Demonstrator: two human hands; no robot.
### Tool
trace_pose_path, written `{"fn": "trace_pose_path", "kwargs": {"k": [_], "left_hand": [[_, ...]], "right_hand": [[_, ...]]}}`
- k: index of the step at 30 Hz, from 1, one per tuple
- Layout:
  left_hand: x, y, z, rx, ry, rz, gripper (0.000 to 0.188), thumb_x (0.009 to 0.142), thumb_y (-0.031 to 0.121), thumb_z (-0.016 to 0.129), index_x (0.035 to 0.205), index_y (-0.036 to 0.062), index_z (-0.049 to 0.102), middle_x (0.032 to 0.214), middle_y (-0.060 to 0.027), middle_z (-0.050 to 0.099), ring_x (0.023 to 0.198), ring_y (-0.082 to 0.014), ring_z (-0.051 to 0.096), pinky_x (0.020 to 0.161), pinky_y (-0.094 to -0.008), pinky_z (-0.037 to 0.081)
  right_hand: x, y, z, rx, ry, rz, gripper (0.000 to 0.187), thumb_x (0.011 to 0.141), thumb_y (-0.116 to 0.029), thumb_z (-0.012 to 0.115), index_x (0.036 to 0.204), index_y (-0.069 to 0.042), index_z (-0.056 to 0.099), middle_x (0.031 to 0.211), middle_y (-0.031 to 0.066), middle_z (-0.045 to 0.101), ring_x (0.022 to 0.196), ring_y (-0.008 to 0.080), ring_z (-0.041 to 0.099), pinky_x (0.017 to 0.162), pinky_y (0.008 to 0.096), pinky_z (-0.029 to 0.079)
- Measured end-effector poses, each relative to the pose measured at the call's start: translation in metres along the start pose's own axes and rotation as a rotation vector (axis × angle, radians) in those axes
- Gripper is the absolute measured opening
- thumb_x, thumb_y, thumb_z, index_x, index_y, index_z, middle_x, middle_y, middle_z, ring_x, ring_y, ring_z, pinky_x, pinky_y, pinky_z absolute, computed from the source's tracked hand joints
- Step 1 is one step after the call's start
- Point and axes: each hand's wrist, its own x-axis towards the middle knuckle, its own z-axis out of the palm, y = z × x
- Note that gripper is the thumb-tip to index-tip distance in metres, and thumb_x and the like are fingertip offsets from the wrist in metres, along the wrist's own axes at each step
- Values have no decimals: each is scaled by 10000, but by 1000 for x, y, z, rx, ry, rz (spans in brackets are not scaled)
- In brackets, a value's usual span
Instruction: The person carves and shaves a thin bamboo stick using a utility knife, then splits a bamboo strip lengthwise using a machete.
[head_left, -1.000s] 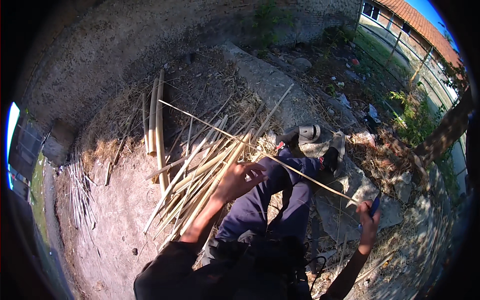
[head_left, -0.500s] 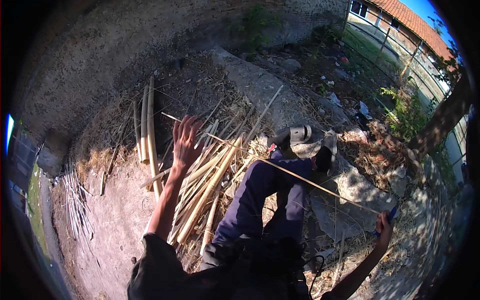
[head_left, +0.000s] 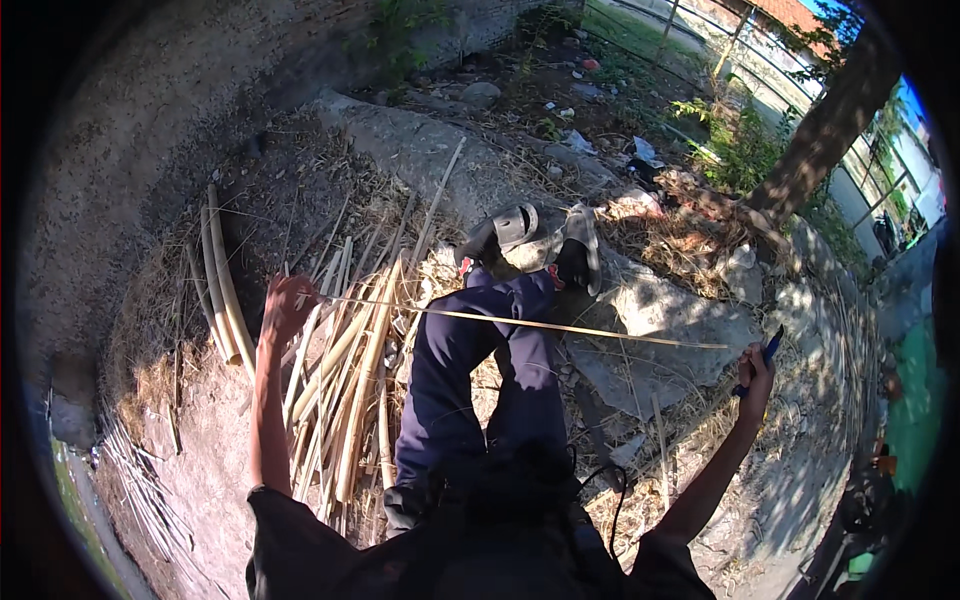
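A long, thin bamboo strip [head_left: 560, 326] stretches across my raised knees, nearly level. At its left end my left hand [head_left: 290, 305] is closed round it, above the pile of bamboo. My right hand [head_left: 757, 372], out to the right, grips a slim blue tool [head_left: 771, 348] that sticks out at both ends of the fist; its exact kind is unclear. The strip's right end lies close beside the right fingers; whether they touch it I cannot tell. Below my left hand lies a heap of split bamboo pieces [head_left: 360, 390].
Rounded bamboo poles [head_left: 225, 285] lie at the left, with thin strips [head_left: 150, 500] on the ground nearer. A flat stone slab [head_left: 650, 370] lies right of my legs. Beyond are a low concrete ledge [head_left: 400, 140], a tree trunk [head_left: 835, 125] and a rough wall [head_left: 130, 130].
My left hand, open and raised before, has closed on the strip's left end. The strip now lies more level, and the view has swung to the right.
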Motion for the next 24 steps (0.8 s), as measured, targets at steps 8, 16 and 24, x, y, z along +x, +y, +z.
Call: {"fn": "trace_pose_path", "kwargs": {"k": [8,16,24], "left_hand": [[9,13,-1,-98,286,-124,203,866,156,837,920,37,682,888,-121,709,848,-286,721,782,-392,562],[50,62,2,-27,666,-353,344,937,350,812,914,33,682,859,-139,731,808,-311,724,759,-415,556],[72,91,18,-290,696,-416,385,1011,403,728,1016,19,698,916,-121,753,843,-234,724,810,-370,558]], "right_hand": [[3,4,6,-420,250,-279,282,1058,-313,672,1115,-43,727,799,13,680,624,39,510,575,240,371],[-5,6,85,-505,526,-476,425,1084,-272,614,1450,-58,642,924,-1,775,628,20,422,562,245,339],[-21,-32,112,-484,443,-410,407,1091,-199,582,1474,-67,615,896,55,748,839,88,618,770,291,463]]}}
